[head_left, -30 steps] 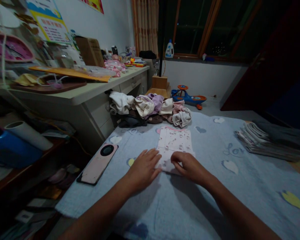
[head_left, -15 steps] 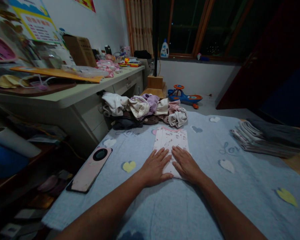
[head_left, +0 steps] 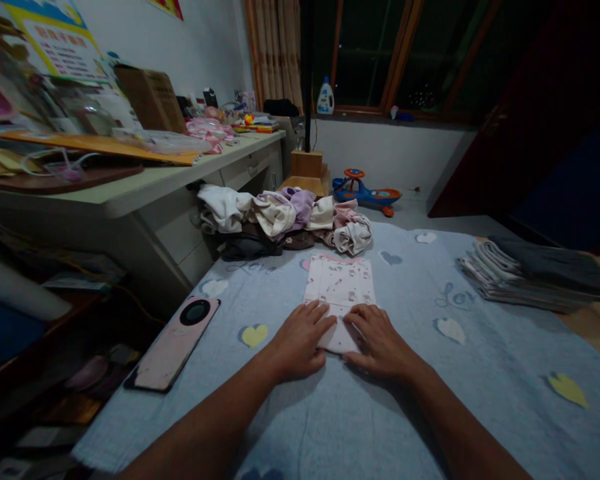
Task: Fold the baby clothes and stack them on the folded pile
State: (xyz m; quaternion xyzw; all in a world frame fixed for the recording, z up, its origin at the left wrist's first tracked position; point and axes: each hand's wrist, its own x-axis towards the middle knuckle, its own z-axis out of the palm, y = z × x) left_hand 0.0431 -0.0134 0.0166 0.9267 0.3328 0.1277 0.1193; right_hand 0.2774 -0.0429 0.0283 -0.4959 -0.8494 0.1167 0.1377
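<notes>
A pale pink folded garment (head_left: 339, 280) with small dark prints and a pinkish far edge lies flat on the light blue bedspread (head_left: 290, 427). My left hand (head_left: 300, 340) rests on its near left corner, fingers on the cloth, thumb apart at the near edge. On the near right side lies my right hand (head_left: 380, 340), its fingers slightly bent on the fabric and its thumb spread towards the near edge. Both palms face down and hide parts of the garment's near half.
Rumpled clothes (head_left: 280, 217) form a heap at the far edge of the bed. A stack of folded clothes (head_left: 530, 277) stands at the right. A phone (head_left: 175, 347) lies at the left, beside a cluttered desk (head_left: 145, 193). A toy ride-on car (head_left: 365, 192) is on the floor beyond.
Both hands have drawn back towards me over the garment, uncovering more of its middle. Their fingers are more bent than before. The garment has stayed in place on the bedspread.
</notes>
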